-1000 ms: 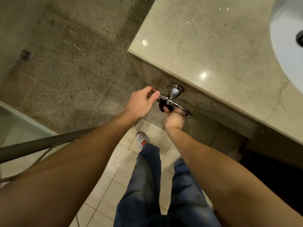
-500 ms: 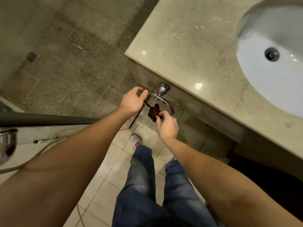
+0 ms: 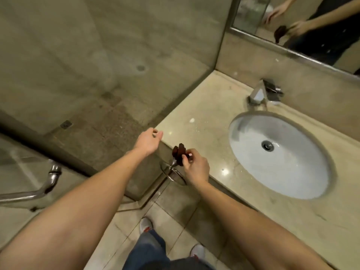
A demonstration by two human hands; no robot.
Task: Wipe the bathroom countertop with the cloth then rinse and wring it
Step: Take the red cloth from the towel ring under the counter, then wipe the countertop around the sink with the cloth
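Observation:
A small dark red-brown cloth [image 3: 179, 154] is bunched up at the front left edge of the beige marble countertop [image 3: 206, 121]. My right hand [image 3: 195, 167] pinches it with fingertips, just above a chrome towel ring [image 3: 172, 173] fixed under the counter edge. My left hand [image 3: 149, 141] hovers by the counter's left corner, fingers loosely apart, holding nothing. A white oval sink [image 3: 280, 154] with a drain is sunk into the counter to the right, and a chrome faucet [image 3: 263, 92] stands behind it.
A glass shower partition [image 3: 116, 84] meets the counter's left end, with a chrome handle bar [image 3: 39, 190] at lower left. A mirror [image 3: 303, 24] hangs above the backsplash. My legs and shoes stand on the tiled floor [image 3: 175, 217] below.
My right hand has lifted the cloth up off the towel ring to counter height. My left hand let go of the ring and rose. The view tilted up, showing sink, faucet and mirror.

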